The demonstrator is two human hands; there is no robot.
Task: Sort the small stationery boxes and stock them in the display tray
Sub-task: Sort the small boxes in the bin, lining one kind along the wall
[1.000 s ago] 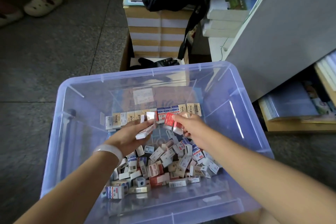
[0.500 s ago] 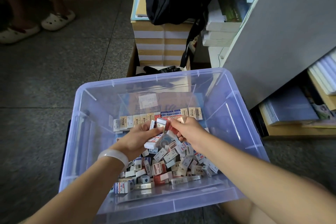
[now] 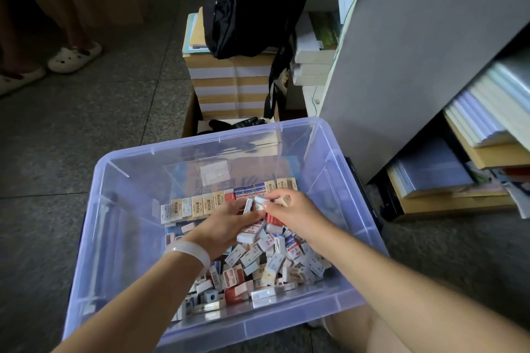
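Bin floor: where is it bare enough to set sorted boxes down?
Bare strips in the bin: left, between its wall and the loose pile; right, past the row. Crowded mid-floor under both hands.

black bag (image 3: 252,0) draped on striped carton stack (image 3: 229,86) | black glove (image 3: 238,123) at its foot | white slippers (image 3: 74,56) far left | shelved paper stacks (image 3: 487,112) right
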